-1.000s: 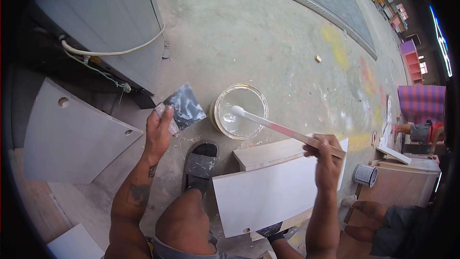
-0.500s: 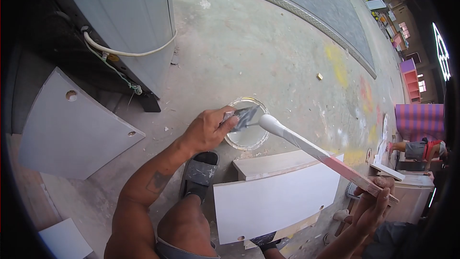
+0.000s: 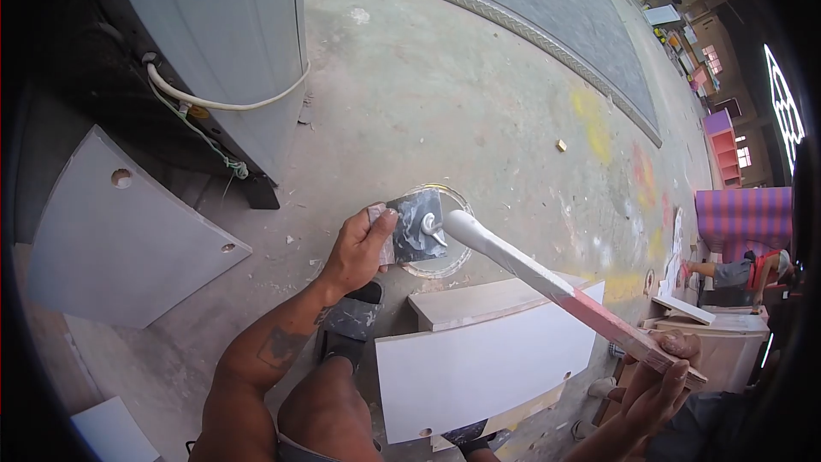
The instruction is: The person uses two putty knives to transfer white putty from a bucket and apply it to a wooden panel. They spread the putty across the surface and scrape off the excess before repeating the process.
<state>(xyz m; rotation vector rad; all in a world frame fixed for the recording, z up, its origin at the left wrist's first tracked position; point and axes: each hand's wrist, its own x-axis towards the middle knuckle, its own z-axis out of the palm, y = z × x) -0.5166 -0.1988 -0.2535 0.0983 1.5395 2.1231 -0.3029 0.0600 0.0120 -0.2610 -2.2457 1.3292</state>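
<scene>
My left hand (image 3: 359, 242) is closed around a putty knife (image 3: 416, 222), whose dark, wide blade lies over the bucket and carries a curl of white paste (image 3: 434, 228). Below it is a round bucket (image 3: 467, 250), its rim smeared and partly hidden by the blade. In my right hand (image 3: 664, 366) I grip a long wooden stick (image 3: 571, 298), pinkish toward my fingers and thickly coated white at its far end. That coated tip sits right beside the paste on the blade.
White panels on wood pieces (image 3: 487, 359) lie before my knees, and another panel with holes (image 3: 137, 231) leans at left. A grey metal cabinet (image 3: 231, 26) with a cable stands upper left. At far right, a person (image 3: 753, 272) bends near a striped purple box (image 3: 744, 216).
My left hand has turned the putty knife so its blade now faces up flat, with white paste showing on it. The stick's tip has shifted slightly left and down.
</scene>
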